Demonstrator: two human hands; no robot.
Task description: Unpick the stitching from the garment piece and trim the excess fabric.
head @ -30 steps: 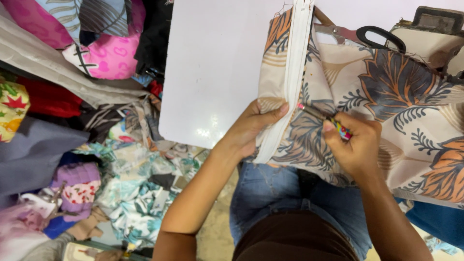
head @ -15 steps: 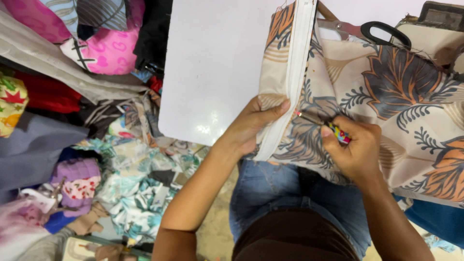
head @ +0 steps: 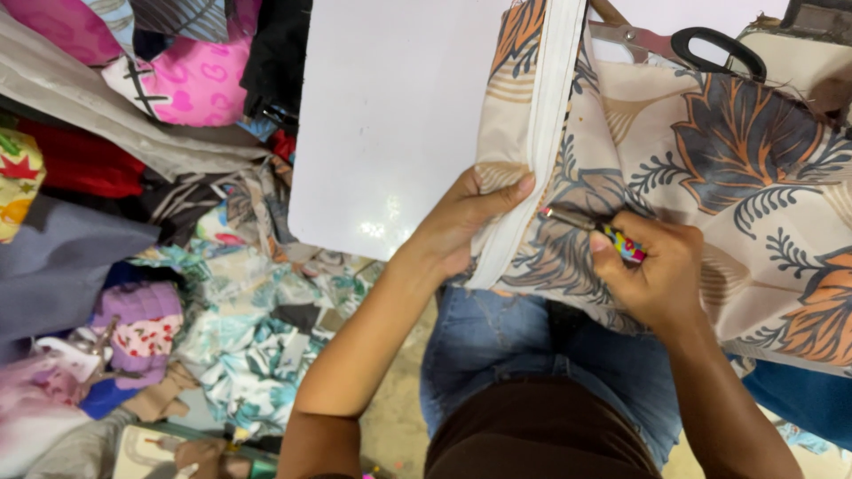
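Nearest the camera, at 6 o'clock, lie the person's brown top (head: 541,439) and blue jeans (head: 497,341). Above the lap, the right hand (head: 652,270) is closed around a small multicoloured tool (head: 596,232), pinched between thumb and fingers, its metal tip pointing toward 10 o'clock and resting on the leaf-print fabric (head: 710,168) just beside the white zipper strip (head: 532,142). At 9 o'clock from it, the left hand (head: 461,222) grips the edge of that fabric, thumb laid across the zipper strip and fingers tucked beneath the folded edge. The fabric, beige with grey and orange leaves, drapes from the table edge over the lap and spreads toward 3 o'clock. The zipper strip runs from near the left thumb up toward 12 o'clock. Beneath it lies the white table (head: 390,115). Farther off, at 1 o'clock, black-handled scissors (head: 710,49) rest at the fabric's top edge. Toward 9 o'clock, on the floor, sits a heap of fabric scraps (head: 240,328), and at 11 o'clock a pink heart-print cloth (head: 195,84).
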